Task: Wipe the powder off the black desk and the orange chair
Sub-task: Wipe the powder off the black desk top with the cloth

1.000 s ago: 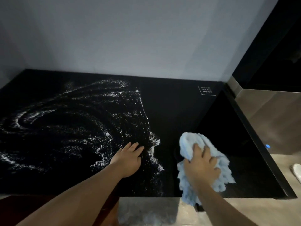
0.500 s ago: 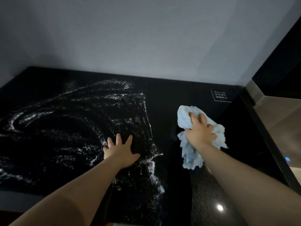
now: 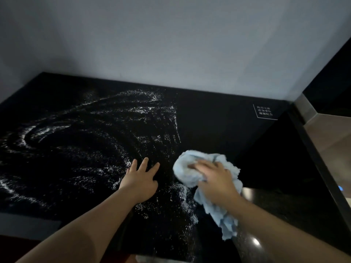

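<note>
The white powder (image 3: 79,149) lies on the black desk (image 3: 218,126), which fills the middle and the left of the frame, in curved streaks and fine grains. A thicker line of it runs down the lower centre, just beside your cloth. The right part of the desk top, toward the small white printed label (image 3: 264,111) in the upper right, looks clean, smooth and glossy, so there you have open room.

Your right hand (image 3: 216,179) is clenched on a light blue cloth (image 3: 191,168), soft, fluffy and crumpled, and it presses the cloth on the desk at the centre right. One loose end of the cloth hangs down toward the lower right. The hand looks blurred.

Your left hand (image 3: 140,179) is released and holds nothing; it lies flat on the desk with spread fingers, inside the powder, near the cloth but apart from it.

The back edge of the desk meets a plain pale wall (image 3: 171,44) across the upper frame. The right edge is a straight dark border that runs diagonally down the right side. The front edge shows at the lower left.
</note>
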`<state>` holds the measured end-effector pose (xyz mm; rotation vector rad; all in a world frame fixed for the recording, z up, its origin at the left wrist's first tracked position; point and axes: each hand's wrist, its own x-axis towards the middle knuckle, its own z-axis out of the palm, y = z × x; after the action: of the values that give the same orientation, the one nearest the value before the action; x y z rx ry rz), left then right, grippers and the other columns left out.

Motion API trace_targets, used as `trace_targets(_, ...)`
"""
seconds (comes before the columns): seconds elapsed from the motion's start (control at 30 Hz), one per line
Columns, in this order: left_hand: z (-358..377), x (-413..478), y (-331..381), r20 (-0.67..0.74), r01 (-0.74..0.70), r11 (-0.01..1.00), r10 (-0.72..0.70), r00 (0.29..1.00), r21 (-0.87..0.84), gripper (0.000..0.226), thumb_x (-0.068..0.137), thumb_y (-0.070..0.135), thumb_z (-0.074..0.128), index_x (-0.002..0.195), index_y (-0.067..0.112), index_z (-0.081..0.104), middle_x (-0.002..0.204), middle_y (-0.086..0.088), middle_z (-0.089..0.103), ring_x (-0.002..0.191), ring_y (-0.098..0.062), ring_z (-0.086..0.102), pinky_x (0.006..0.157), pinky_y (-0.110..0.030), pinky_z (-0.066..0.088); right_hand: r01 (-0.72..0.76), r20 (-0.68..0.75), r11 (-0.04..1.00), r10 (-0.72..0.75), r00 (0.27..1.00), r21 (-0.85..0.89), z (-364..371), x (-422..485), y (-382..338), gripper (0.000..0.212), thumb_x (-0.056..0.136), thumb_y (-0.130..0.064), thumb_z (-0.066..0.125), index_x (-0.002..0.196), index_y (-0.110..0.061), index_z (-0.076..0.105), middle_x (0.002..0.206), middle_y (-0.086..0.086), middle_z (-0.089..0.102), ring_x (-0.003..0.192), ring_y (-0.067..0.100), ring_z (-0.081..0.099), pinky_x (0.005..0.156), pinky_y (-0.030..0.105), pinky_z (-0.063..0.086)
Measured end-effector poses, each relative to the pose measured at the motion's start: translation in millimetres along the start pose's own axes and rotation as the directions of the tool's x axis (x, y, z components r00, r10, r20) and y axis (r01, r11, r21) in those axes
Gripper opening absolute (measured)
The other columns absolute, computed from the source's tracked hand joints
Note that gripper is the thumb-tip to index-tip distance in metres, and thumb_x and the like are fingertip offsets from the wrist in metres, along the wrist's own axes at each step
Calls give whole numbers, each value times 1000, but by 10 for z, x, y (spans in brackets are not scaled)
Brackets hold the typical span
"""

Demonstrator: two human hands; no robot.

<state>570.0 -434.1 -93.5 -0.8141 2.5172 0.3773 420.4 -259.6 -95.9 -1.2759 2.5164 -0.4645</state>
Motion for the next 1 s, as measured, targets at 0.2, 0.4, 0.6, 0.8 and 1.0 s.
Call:
trace_targets(0.2,70,-176,-31,29,-49,999,49,998,3,56,99,34,27,151,28,5,158,0,-15,143,-32,-16,116,-49,4,-226,12,949,234,972,-219,-44,186,-81,59,87,-29,43,138,-49,22,155,-17,12,134,30,19,99,53,26)
trace_targets(0.4,197,-417,-91,16,-104,995,104,994,-10,60,97,31,29,150,32,1,159,2,-11,145,-27,-13,116,-47,2,14,156,981,16,988,-192,224,-428,-436,51,86,-30,43,132,-49,30,150,-21,21,133,24,19,102,52,22)
trace_targets(0.6,325,-657,-155,43,-176,984,174,984,39,59,98,31,27,151,29,0,158,1,-12,145,-28,-13,116,-49,2,-227,-90,973,229,969,33,-64,-344,-493,47,83,-24,49,128,-37,41,136,-8,45,118,28,38,91,44,32)
trace_targets(0.8,374,-699,-195,64,-231,969,226,972,91,57,99,30,26,151,27,2,159,-1,-10,145,-29,-12,116,-50,4,-155,137,975,178,974,-161,289,-436,-759,54,88,-33,43,137,-50,27,155,-19,9,139,29,9,103,60,18)
trace_targets(1.0,381,-735,-231,43,-262,964,260,965,35,59,97,28,28,151,27,5,159,-1,-7,145,-28,-11,118,-50,4,-84,126,996,87,988,-26,293,-840,-724,41,86,-29,48,120,-52,50,140,-25,38,122,19,31,91,41,27)
